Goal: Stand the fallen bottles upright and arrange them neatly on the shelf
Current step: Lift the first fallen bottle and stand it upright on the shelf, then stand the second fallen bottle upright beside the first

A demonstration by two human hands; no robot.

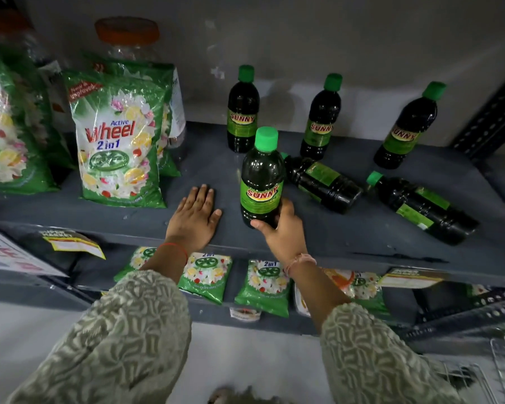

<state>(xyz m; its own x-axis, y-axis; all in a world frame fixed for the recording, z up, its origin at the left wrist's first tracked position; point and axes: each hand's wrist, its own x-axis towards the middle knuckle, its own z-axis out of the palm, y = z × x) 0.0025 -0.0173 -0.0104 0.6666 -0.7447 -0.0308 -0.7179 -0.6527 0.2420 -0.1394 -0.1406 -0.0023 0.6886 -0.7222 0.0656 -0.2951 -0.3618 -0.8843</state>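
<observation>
My right hand (pixel 280 228) grips the base of an upright green-capped SUNNY bottle (pixel 261 182) at the front of the grey shelf (pixel 216 170), my left hand (pixel 194 217) lies flat and open beside it, near an Active Wheel 2in1 detergent bag (pixel 120 147), two fallen bottles (pixel 321 183) lying behind.

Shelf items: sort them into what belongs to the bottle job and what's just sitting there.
Job:
held bottle
two fallen bottles
three standing bottles
shelf

Bystanders:
Wheel detergent bag
orange-lidded jar
small packets below
</observation>
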